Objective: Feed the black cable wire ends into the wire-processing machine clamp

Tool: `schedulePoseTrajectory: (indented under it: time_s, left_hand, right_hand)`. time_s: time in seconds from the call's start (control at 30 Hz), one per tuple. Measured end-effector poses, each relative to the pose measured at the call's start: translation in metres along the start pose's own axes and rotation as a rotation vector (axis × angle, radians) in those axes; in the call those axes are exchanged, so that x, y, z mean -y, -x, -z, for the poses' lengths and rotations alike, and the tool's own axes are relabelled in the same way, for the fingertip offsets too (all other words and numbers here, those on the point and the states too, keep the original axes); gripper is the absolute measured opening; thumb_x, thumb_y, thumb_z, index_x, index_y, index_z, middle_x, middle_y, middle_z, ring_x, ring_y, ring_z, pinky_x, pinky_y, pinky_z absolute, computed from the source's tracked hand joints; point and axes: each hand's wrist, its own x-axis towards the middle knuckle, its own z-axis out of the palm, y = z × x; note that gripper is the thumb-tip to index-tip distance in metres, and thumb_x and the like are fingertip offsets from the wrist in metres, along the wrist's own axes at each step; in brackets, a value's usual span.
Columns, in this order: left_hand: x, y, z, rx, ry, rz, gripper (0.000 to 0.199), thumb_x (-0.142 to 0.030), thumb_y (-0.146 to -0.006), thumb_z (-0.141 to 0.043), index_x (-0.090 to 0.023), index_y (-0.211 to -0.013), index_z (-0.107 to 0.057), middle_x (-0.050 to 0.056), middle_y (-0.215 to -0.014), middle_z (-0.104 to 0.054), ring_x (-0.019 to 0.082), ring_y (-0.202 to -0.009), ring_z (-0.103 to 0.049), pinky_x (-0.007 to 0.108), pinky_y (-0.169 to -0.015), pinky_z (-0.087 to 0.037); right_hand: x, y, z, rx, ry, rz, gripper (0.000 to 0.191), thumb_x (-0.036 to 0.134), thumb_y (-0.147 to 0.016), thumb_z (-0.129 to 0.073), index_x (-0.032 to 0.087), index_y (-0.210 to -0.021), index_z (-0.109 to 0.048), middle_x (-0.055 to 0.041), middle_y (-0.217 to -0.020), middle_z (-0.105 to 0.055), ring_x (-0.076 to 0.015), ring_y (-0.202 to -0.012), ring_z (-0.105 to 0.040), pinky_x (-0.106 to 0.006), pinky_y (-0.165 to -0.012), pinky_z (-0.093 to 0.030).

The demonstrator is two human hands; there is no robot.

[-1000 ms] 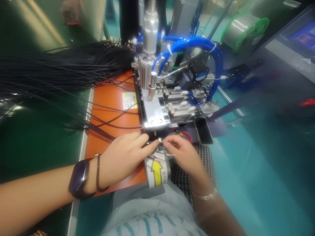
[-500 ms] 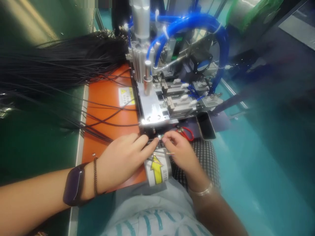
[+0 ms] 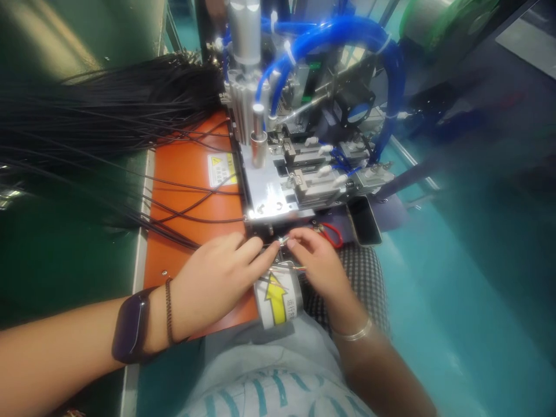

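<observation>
Fine wires show at a cable end between my two hands, just in front of the machine's silver plate. My left hand reaches in from the left, fingers curled down on the cable, with the index fingertip beside the wires. From the right, my right hand pinches the wires between thumb and index finger. More stripped wire ends with coppery tips lie just below, over a label with a yellow arrow. My fingers hide most of the cable.
A machine with a silver plate and a blue hose stands ahead. Many black cables spread left across the orange tabletop. Red-handled scissors or snips and a phone lie right of my hands.
My right fingers have shifted slightly at the wires and look a little straighter. My left hand stays almost where it was. The view has moved slightly.
</observation>
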Motion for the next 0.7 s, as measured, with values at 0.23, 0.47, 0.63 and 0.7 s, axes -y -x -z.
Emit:
schedulePoseTrajectory:
  time_s: [0.23, 0.47, 0.63, 0.7]
  left_hand:
    - [-0.002, -0.002, 0.001, 0.035, -0.035, 0.015, 0.054, -0.004, -0.083, -0.041, -0.019, -0.135, -0.042, 0.003, -0.082, -0.049, 0.018, -0.069, -0.044, 0.033, -0.056, -0.041]
    - [-0.01, -0.007, 0.007, 0.105, -0.071, 0.052, 0.056, -0.005, -0.08, -0.043, -0.019, -0.134, -0.044, 0.004, -0.084, -0.048, 0.019, -0.068, -0.045, 0.033, -0.054, -0.04]
    - [-0.007, -0.013, 0.009, 0.131, -0.022, 0.111, 0.059, -0.005, -0.078, -0.047, -0.027, -0.133, -0.044, 0.005, -0.089, -0.05, 0.02, -0.074, -0.048, 0.031, -0.055, -0.039]
    - [-0.003, -0.011, 0.007, 0.096, 0.016, 0.084, 0.054, -0.005, -0.081, -0.045, -0.025, -0.131, -0.046, 0.005, -0.089, -0.052, 0.02, -0.076, -0.049, 0.031, -0.058, -0.041]
  right_hand:
    - [0.007, 0.001, 0.002, -0.046, 0.034, 0.068, 0.015, 0.034, -0.082, -0.058, 0.019, -0.081, -0.062, -0.0011, -0.08, -0.061, -0.0154, -0.074, -0.055, -0.027, -0.067, -0.044]
    - [0.006, -0.002, -0.001, -0.002, -0.008, 0.037, 0.014, 0.031, -0.082, -0.057, 0.019, -0.077, -0.058, 0.0017, -0.073, -0.056, -0.013, -0.068, -0.051, -0.024, -0.062, -0.04]
    - [-0.003, -0.009, -0.002, 0.06, -0.113, -0.02, 0.017, 0.033, -0.08, -0.058, 0.019, -0.071, -0.053, 0.0053, -0.061, -0.047, -0.0106, -0.057, -0.043, -0.023, -0.054, -0.035]
    - [-0.004, -0.01, -0.001, 0.057, -0.124, -0.025, 0.015, 0.033, -0.079, -0.06, 0.019, -0.075, -0.057, 0.0042, -0.065, -0.051, -0.0112, -0.06, -0.047, -0.024, -0.057, -0.038]
